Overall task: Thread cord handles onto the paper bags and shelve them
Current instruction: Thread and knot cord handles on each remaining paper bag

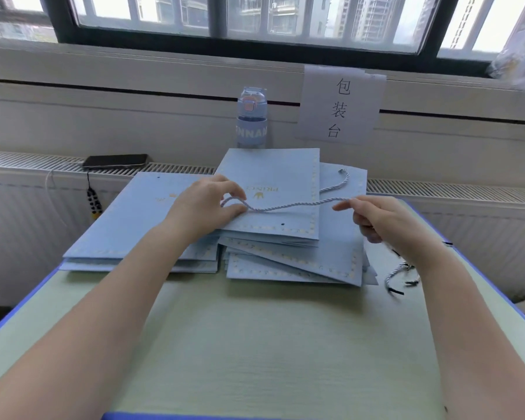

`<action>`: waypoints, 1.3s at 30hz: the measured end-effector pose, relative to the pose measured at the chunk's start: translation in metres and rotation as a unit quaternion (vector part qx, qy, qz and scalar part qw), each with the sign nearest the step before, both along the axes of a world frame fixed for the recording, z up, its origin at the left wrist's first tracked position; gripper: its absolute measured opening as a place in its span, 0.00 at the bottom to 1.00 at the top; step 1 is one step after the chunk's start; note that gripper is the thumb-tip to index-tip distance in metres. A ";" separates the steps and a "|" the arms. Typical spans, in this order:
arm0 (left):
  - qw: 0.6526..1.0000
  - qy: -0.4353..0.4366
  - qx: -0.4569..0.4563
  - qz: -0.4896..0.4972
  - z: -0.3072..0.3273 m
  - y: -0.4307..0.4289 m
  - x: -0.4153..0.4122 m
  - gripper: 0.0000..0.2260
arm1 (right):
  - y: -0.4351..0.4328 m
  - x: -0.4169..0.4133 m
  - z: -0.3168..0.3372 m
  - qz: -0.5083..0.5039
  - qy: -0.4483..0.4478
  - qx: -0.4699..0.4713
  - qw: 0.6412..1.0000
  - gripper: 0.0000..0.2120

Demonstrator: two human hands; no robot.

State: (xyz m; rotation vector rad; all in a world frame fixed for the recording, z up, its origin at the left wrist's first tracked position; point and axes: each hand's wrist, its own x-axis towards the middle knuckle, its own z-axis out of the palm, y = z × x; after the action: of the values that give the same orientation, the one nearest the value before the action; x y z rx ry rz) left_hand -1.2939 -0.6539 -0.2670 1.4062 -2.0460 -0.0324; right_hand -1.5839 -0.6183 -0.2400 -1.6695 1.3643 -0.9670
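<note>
The pale table (255, 344) is nearest, cut off by the bottom edge, where both forearms enter. Just behind and below the right hand's pinch, a few loose cords (396, 278) lie on the table. They are partly hidden under the wrist and blurred — their number cannot be made out.

The right hand (385, 221) pinches the cord (294, 204) between thumb and forefinger tip, the other fingers curled under. The left hand (206, 204) has fingers and thumb curled round a small loop at the cord's other end; how the loop closes inside the hand is hidden. Between the two grips the cord runs nearly level, left to right, sagging a little, just over the top bag (273, 180). A further stretch climbs away beyond the right pinch to a metal tip; whether it is the same cord is unclear.

The top bag lies folded flat, its print upside down to the viewer, with a punched hole (283, 224) on the near side of the cord's mid-span. It caps a skewed pile of bags (322, 262) beneath both grips. A second pile (125, 225) lies left of the left grip — the wrist covers its right edge.

Beyond the left grip a phone (115, 161) rests on the radiator ledge. Beyond the cord stand a bottle (251, 116), its base hidden by the bags, and a paper sign (340, 104).
</note>
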 end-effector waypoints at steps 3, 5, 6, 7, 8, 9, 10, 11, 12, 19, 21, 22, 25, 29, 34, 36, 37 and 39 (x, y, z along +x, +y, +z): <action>0.996 0.005 0.008 0.092 -0.004 -0.002 0.003 0.05 | 0.001 0.002 0.001 0.020 -0.038 0.011 0.999 0.18; 0.989 0.064 0.037 0.129 -0.003 -0.003 0.003 0.04 | 0.003 0.006 0.000 0.043 -0.032 -0.009 0.999 0.18; 0.983 0.117 0.066 0.127 -0.001 -0.004 0.003 0.03 | 0.004 0.007 -0.001 0.054 -0.023 -0.020 0.998 0.17; 0.974 0.170 0.100 0.111 0.001 -0.004 0.003 0.03 | 0.004 0.009 -0.002 0.060 -0.009 -0.031 0.998 0.16; 0.966 0.207 0.132 0.079 0.004 -0.003 0.005 0.05 | 0.004 0.010 -0.003 0.058 0.009 -0.040 0.997 0.15; 0.962 0.218 0.160 0.036 0.007 0.000 0.006 0.08 | 0.004 0.011 -0.004 0.050 0.025 -0.050 0.997 0.13; 0.962 0.203 0.185 -0.011 0.010 0.002 0.008 0.11 | 0.005 0.012 -0.004 0.037 0.031 -0.062 0.997 0.11; 0.963 0.171 0.200 -0.052 0.012 0.005 0.008 0.14 | 0.005 0.014 -0.003 0.021 0.024 -0.074 0.997 0.10; 0.967 0.135 0.200 -0.085 0.013 0.009 0.006 0.16 | 0.006 0.015 -0.003 0.006 0.012 -0.085 0.996 0.09; 0.986 0.004 -0.081 -0.147 -0.007 0.014 -0.045 0.14 | 0.015 0.030 0.000 0.064 -0.018 -0.113 0.991 0.05; 0.979 -0.033 -0.155 -0.126 -0.011 0.011 -0.047 0.09 | 0.016 0.033 0.000 0.069 -0.024 -0.114 0.991 0.08; 0.977 -0.036 -0.177 -0.115 -0.010 0.010 -0.045 0.09 | 0.015 0.032 -0.001 0.067 -0.034 -0.113 0.991 0.09; 0.976 0.008 -0.201 -0.085 -0.005 0.008 -0.033 0.12 | 0.014 0.032 -0.002 0.058 -0.059 -0.091 0.992 0.06; 0.983 0.008 -0.178 -0.046 -0.005 0.003 -0.027 0.09 | 0.016 0.043 -0.008 0.097 -0.124 -0.038 0.987 0.08; 0.985 -0.062 -0.142 -0.073 -0.010 0.001 -0.024 0.15 | 0.011 0.059 -0.020 0.011 -0.043 -0.113 0.993 0.05; 0.983 -0.030 -0.122 -0.136 -0.001 0.007 -0.020 0.21 | 0.011 0.064 -0.025 -0.013 -0.031 -0.127 0.991 0.04; 0.979 -0.009 -0.120 -0.163 0.004 0.011 -0.018 0.21 | 0.011 0.065 -0.028 -0.020 -0.025 -0.134 0.990 0.04; 0.976 0.003 -0.108 -0.187 0.013 0.015 -0.012 0.22 | 0.011 0.067 -0.028 -0.035 -0.032 -0.147 0.988 0.03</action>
State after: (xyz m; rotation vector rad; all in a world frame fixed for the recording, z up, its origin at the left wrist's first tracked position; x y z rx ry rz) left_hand -1.3060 -0.6389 -0.2539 0.8780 -2.2080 0.0265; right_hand -1.5174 -0.6071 -0.2683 -1.7965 1.2932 -1.3031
